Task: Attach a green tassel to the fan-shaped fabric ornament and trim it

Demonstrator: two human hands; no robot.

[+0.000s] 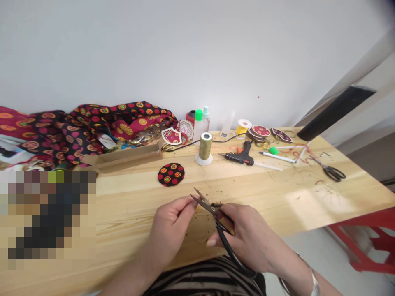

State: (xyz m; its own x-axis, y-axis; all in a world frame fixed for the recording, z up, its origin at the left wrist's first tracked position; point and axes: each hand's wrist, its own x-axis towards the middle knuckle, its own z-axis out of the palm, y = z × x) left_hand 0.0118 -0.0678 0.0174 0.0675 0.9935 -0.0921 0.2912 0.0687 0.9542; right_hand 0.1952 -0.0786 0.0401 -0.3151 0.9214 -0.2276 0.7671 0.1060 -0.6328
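Note:
My right hand (247, 230) holds a pair of black-handled scissors (212, 209) by the handles, with the blades parted and pointing up and left. Close to the blade tips, my left hand (174, 224) is closed, thumb and index finger pressed together. What the left fingers pinch is hidden or too small to name. Beyond my hands lies a round piece of black patterned fabric (171, 174), flat on the wooden table (132, 213). A spool of olive-gold thread (205, 149) stands upright a little behind it.
A hot glue gun (240, 155) lies right of the spool. Farther right are a white pen (279, 157) and a second pair of scissors (333, 172). An open cardboard box (129, 158) and heaped patterned cloth (77, 123) sit back left. A red stool (364, 238) stands beside the table.

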